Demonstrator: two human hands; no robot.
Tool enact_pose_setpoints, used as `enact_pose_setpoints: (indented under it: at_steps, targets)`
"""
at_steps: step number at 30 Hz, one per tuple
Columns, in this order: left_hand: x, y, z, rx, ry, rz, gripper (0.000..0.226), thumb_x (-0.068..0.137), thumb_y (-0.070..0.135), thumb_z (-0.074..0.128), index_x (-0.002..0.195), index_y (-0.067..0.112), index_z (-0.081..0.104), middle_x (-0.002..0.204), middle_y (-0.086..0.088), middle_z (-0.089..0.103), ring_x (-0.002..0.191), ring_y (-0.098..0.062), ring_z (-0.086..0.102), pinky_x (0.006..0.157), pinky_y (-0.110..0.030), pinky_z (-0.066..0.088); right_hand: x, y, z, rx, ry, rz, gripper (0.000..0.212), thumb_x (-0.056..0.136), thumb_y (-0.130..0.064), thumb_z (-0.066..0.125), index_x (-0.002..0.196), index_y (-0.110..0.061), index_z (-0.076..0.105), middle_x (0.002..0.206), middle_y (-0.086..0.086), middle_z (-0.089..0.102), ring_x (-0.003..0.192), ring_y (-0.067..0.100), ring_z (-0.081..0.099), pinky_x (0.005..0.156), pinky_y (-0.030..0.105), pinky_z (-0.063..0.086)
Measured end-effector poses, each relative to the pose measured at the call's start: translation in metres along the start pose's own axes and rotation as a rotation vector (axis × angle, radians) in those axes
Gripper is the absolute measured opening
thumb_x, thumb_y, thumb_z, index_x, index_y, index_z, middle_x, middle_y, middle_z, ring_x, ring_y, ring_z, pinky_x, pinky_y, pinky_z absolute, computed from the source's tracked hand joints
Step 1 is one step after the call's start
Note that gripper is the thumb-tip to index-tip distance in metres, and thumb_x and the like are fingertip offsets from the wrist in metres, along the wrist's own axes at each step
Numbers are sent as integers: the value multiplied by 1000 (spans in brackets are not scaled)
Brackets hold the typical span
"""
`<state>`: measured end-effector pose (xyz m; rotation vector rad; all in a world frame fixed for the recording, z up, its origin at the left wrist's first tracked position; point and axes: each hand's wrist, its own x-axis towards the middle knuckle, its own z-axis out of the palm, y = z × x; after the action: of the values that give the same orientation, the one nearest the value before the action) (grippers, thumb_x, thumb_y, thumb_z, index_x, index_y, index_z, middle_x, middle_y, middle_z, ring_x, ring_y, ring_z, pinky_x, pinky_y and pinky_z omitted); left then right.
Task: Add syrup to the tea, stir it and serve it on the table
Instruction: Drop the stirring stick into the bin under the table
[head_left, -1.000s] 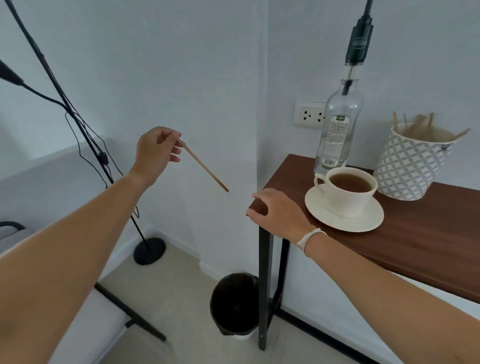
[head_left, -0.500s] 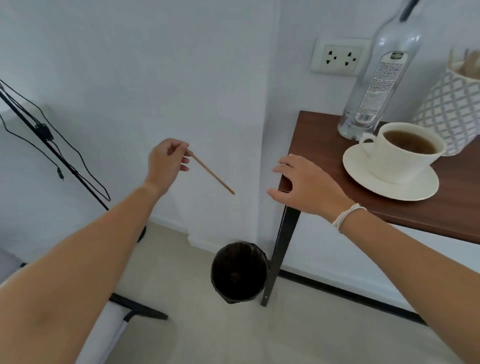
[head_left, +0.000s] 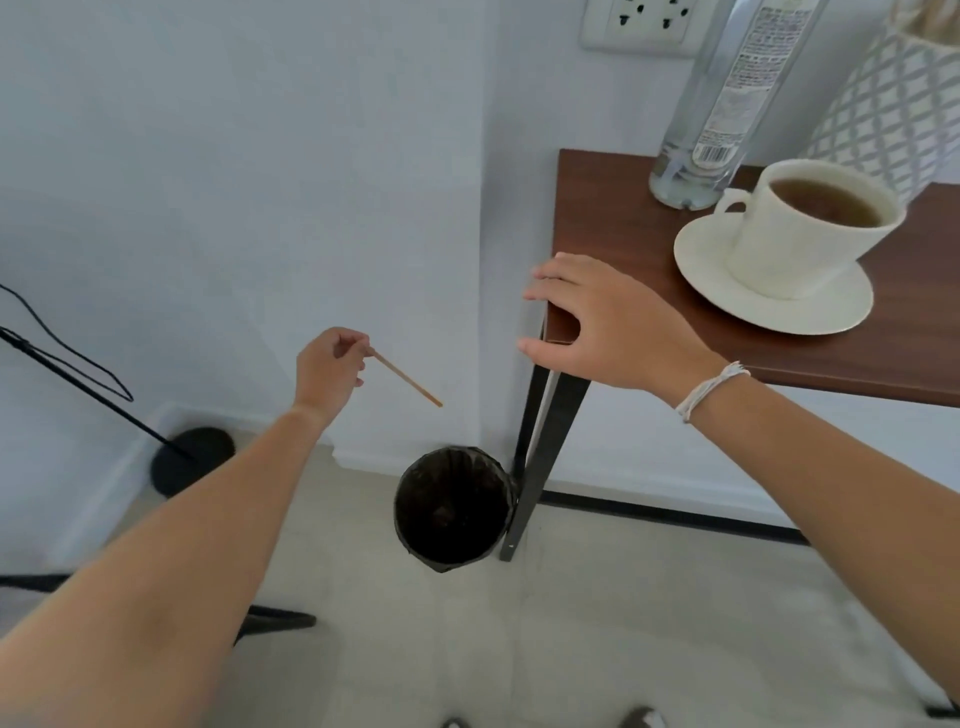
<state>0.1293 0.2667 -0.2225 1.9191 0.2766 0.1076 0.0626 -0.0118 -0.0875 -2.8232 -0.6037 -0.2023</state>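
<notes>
Taking the dark wooden table (head_left: 613, 218) as the landmark: far to its left, against the white wall, a black stand (head_left: 189, 457) rests its round base on the pale floor, with a thin cable looping off its pole. Closer to the table, the left hand (head_left: 330, 371) hangs in the air below the tabletop's level and well apart from it, its thumb and fingers curled to pinch the upper end of 1 thin wooden stir stick (head_left: 408, 378). The stick slants down and toward the table, its free end above the open mouth of a black bin (head_left: 454, 509), not touching it. The bin stands on the floor just beside the table's black front leg (head_left: 540, 462), to its left.

The right hand (head_left: 608, 322) is at the table's near left corner, fingers spread and only loosely bent, the thumb hanging past the front edge; it grips nothing, and whether the fingertips touch the wood I cannot tell.

On the tabletop, to the right of that hand, a white cup of tea (head_left: 810, 228) sits on a white saucer (head_left: 769, 306), handle toward the wall. Behind the cup, at the table's back edge, stands a clear glass syrup bottle (head_left: 711, 114); right of it is a patterned white pot (head_left: 893, 114), partly cut off by the frame. A wall socket (head_left: 639, 23) sits above the table.
</notes>
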Motion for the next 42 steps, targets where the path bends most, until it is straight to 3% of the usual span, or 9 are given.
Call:
enact_pose_setpoints:
  at_steps: [7, 11, 18, 42]
  targets:
    - [-2, -17, 16, 24, -55, -35, 14, 90, 13, 55, 83, 23, 62, 89, -3, 64, 78, -18, 56, 60, -23, 50, 0, -1, 0, 5, 14, -1, 53, 85, -48, 56, 128, -17, 57, 139, -4, 50, 137, 11, 34, 106, 24, 28]
    - [-2, -17, 21, 38, -54, -42, 10, 90, 12, 55, 95, 14, 63, 91, -4, 64, 81, -19, 56, 60, -23, 50, 0, -1, 0, 4, 21, 0, 53, 84, -48, 57, 127, -17, 57, 138, -4, 50, 137, 10, 33, 106, 22, 27]
    - [-2, -24, 24, 28, -104, -63, 13, 90, 14, 54, 101, 17, 62, 96, -4, 64, 81, -20, 58, 60, -23, 50, 0, 0, 1, 13, 26, 3, 53, 84, -49, 57, 127, -19, 57, 139, -6, 49, 139, 10, 31, 107, 23, 27]
    - [-8, 23, 24, -1, -121, 21, 13, 88, 19, 57, 99, 19, 64, 93, 0, 66, 78, -17, 61, 63, -26, 52, 0, 2, -1, 13, 3, -2, 55, 84, -49, 56, 129, -16, 56, 138, -4, 50, 139, 13, 31, 108, 23, 25]
